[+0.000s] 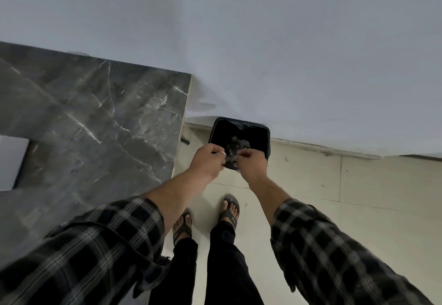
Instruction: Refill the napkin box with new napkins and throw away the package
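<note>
Plaid sleeves [100, 252] filled the bottom of the view, my forearms reaching out over my sandalled feet [205, 218] on the pale tiled floor [358, 197]. White wall [263, 29] ahead. Dark marble counter [83, 118] to my left, its end just beside the bin. Black lined bin [260, 135] stood on the floor against the wall, open-topped, directly under my hands.

Left hand [207, 160] and right hand [253, 161] were close together above the bin mouth, each grip pinched shut. Between the fingertips, a crumpled, glossy scrap [235, 148], most likely the package; whether it was clear wrap caught in both pinches or litter already lying in the bin, I could not tell.

Napkin box: not in view.

Judged step: disposal, the last of the task. Next move called for opening both pinches squarely over the bin so the light film dropped inside rather than clinging to fingers or drifting onto the floor.
</note>
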